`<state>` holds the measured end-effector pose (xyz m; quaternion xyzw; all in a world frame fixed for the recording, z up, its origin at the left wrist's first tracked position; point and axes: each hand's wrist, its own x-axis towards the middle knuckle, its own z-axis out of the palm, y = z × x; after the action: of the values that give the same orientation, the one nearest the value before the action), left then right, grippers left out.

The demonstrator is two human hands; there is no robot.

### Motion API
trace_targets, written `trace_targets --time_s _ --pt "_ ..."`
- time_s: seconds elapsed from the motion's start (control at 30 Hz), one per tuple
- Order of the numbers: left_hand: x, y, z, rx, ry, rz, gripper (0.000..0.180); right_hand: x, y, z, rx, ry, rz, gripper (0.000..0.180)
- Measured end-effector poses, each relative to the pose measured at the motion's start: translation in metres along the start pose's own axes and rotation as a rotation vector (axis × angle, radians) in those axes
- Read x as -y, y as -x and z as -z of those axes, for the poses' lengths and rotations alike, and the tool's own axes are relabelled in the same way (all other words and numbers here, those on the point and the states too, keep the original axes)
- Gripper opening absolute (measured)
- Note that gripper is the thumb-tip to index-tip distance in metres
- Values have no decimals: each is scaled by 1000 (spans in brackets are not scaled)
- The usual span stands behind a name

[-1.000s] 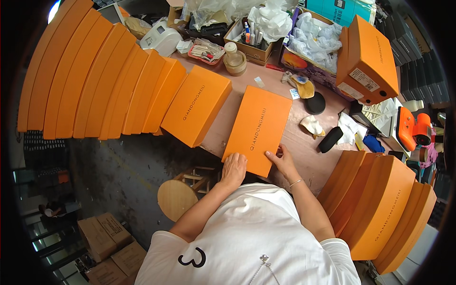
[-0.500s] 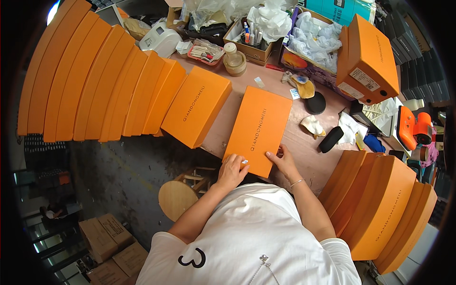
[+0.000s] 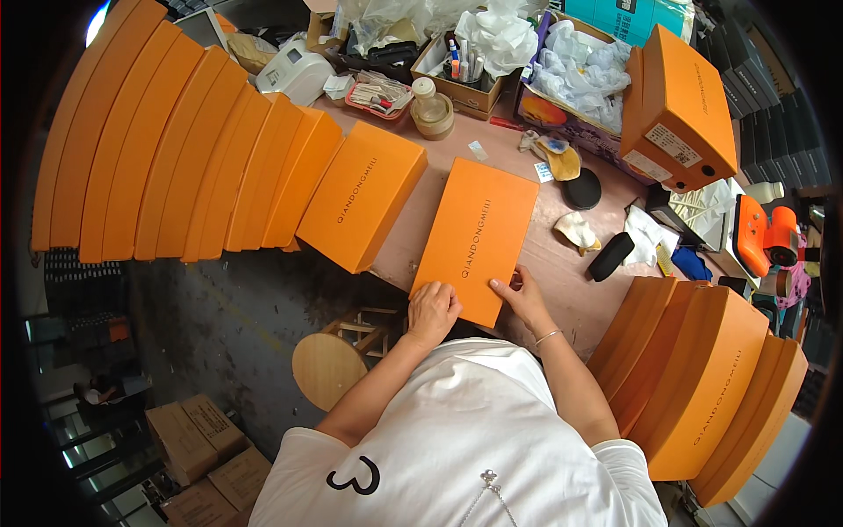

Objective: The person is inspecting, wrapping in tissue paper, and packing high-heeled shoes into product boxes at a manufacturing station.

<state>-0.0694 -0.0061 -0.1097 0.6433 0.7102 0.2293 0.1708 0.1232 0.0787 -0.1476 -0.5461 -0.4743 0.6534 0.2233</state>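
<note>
Obliquely, orange box (image 3: 476,241) points long axis away-right; right hand (image 3: 529,303) grip clamped on it, left hand (image 3: 433,314) grip unclear.

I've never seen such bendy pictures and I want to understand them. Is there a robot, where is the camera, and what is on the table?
There is no robot here, just a person with two bare hands. The camera sits on the person's head and looks down, so you see the white shirt from above. Its very wide lens bends straight edges, especially near the rim.

The left hand and right hand are both on the near end of an orange box. The right thumb rests on its top. I can't tell how tightly they hold it.

On the pinkish table there are also a small bottle, a round black thing and a long black one. More orange boxes stand in a row on the left.
</note>
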Motion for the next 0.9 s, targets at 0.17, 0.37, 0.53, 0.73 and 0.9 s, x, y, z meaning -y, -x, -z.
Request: trace_targets --time_s 0.17,0.37,0.53,0.73,0.9 --pt "0 1 3 30 37 77 11 -4 -2 0 2 -11 19 66" --pt "-8 2 11 -30 28 23 15 -4 -1 0 14 -13 -9 65" --pt "-4 -2 5 44 41 110 17 -5 -2 3 6 71 13 68" --pt "-1 -4 1 61 23 145 15 -3 -1 1 15 -11 9 68" --pt "-1 7 10 35 116 79 19 0 0 1 19 -4 -2 69"
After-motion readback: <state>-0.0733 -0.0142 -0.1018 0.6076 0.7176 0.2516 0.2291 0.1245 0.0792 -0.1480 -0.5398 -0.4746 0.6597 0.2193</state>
